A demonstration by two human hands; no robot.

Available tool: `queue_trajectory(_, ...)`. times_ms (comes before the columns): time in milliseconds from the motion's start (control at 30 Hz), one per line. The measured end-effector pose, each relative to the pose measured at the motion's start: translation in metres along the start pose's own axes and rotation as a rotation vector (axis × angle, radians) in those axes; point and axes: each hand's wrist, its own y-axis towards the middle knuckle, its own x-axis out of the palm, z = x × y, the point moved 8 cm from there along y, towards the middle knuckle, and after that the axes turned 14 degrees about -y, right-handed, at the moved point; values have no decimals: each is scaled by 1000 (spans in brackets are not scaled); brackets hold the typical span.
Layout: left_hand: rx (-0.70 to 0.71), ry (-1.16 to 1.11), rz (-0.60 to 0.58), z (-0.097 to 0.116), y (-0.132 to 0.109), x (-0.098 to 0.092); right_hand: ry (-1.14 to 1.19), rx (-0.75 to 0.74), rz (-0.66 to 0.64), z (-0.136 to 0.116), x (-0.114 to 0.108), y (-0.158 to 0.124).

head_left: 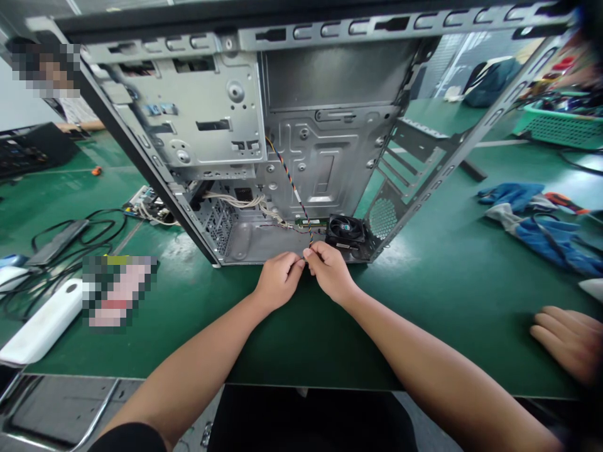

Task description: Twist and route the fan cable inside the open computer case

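Note:
Both my hands meet at the front lower edge of an open computer case (330, 141) standing on the green table. A thin twisted multicoloured cable (291, 182) runs down from the drive bay to my fingers. My right hand (330, 270) pinches this cable near its lower end. Fingertips of my left hand (280, 279) are also closed at the cable's end, close against the right ones; the tip itself is hidden. Just behind my right hand, a black cooling fan (346, 231) lies on the case floor beside a green memory module (308, 222). White wires (240, 201) hang inside on the left.
A white power strip (42, 323) and black cables (56, 276) lie at left. Blue-grey gloves (541, 226) and an orange-handled tool (563, 202) are at right, before a green basket (560, 122). Another person's hand (568, 339) rests on the table's right side.

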Motion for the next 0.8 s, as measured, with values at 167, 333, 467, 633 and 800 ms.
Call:
queue_trajectory(167, -9, -9, 10, -1, 0, -1, 39, -4, -12, 1, 2, 0)
queue_trajectory(333, 18, 76, 42, 2, -1, -3, -15, 31, 29, 4, 0, 0)
queue_trajectory(467, 41, 138, 49, 3, -3, -2, -74, 15, 78, 3, -3, -1)
queue_trajectory(633, 36, 157, 52, 2, -3, -2, -85, 7, 72, 3, -2, -1)
queue_trajectory(800, 7, 104, 16, 0, -2, -1, -92, -20, 57, -2, -2, -1)
